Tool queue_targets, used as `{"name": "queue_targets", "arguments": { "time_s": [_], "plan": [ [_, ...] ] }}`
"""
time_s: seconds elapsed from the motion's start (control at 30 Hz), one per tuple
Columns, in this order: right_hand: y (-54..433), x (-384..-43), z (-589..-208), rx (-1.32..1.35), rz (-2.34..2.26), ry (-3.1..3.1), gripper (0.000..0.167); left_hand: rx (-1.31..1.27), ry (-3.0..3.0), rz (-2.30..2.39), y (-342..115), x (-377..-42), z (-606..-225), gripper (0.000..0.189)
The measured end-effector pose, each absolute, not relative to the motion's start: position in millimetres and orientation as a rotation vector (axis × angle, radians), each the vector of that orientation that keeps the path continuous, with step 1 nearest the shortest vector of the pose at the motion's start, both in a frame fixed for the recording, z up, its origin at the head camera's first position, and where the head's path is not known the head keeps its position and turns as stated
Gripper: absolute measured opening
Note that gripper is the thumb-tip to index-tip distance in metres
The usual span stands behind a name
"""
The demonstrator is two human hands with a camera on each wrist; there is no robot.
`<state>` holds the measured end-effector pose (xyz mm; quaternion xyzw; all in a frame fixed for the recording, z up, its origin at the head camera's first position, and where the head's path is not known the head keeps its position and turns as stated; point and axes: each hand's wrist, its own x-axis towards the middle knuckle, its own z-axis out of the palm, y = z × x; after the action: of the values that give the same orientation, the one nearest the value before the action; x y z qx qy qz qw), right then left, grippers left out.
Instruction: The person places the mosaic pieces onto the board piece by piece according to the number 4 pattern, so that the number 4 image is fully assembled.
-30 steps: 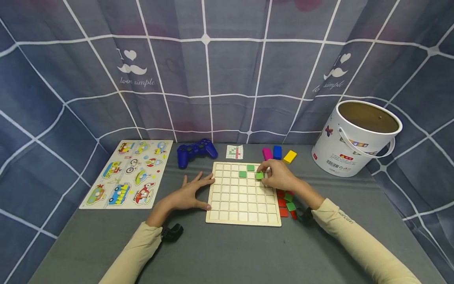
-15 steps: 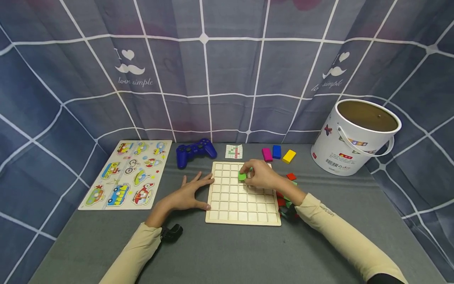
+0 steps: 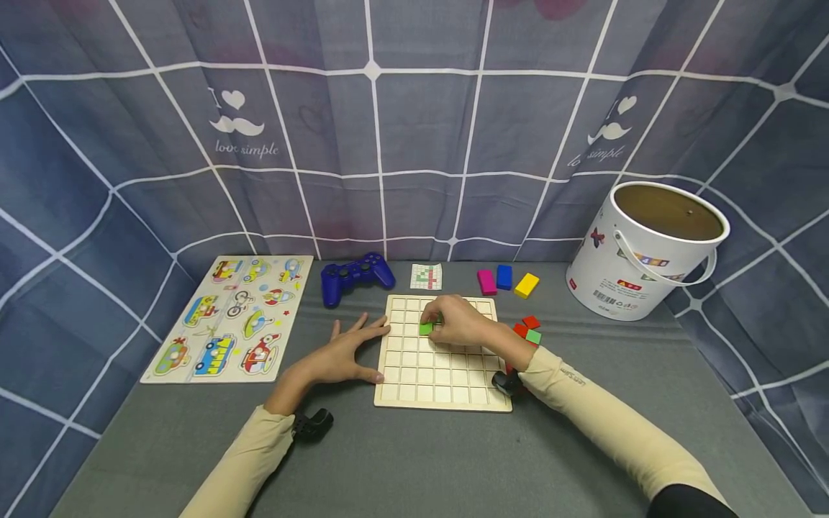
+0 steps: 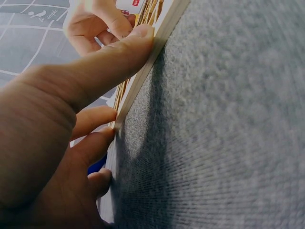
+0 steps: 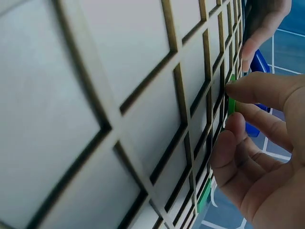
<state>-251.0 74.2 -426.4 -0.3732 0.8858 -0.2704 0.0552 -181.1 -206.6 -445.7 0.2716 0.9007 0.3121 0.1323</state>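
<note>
My left hand (image 3: 342, 354) rests at the left edge of a pale wooden grid board (image 3: 447, 392), fingers spread, its thumb and fingertips touching the rim in the left wrist view. Over the board's upper part, my right hand (image 3: 458, 322) pinches a small green square tile (image 3: 425, 329) between thumb and fingers. The right wrist view shows that tile close against the grid, partly hidden by the fingers, and another green tile (image 5: 204, 196) lying in a cell farther along. My right hand covers part of the grid in the head view.
Loose red tiles (image 3: 531, 321) and a green tile (image 3: 533, 336) lie right of the board, partly under the forearm. Behind are a small pattern card (image 3: 426, 277), a blue game controller (image 3: 358, 277) and pink, blue and yellow blocks (image 3: 526, 285). A picture puzzle (image 3: 233, 316) and white bucket (image 3: 637, 270) flank these.
My right hand has moved left across the board, carrying the green tile from the upper right cells toward the upper middle. The left hand has stayed at the board's edge.
</note>
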Motion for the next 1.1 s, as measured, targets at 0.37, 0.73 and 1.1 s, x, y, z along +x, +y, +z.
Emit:
{"name": "queue_targets", "arguments": {
  "time_s": [0.37,0.73,1.1],
  "plan": [
    [68.8,-256.7,-425.5,-1.109,-0.787,2.601,0.020,0.777,2.627,0.911,-210.2,-178.2,-446.8,0.095],
    [87.0,-251.3,-412.9,-1.074,-0.935,2.604,0.020,0.787,2.623,0.910,-206.4,-180.6,-446.4,0.096],
    [141.3,-246.8,-403.9,-0.993,-1.038,2.676,0.018,0.806,2.630,0.918,-204.7,-180.8,-444.5,0.096]
  ]
}}
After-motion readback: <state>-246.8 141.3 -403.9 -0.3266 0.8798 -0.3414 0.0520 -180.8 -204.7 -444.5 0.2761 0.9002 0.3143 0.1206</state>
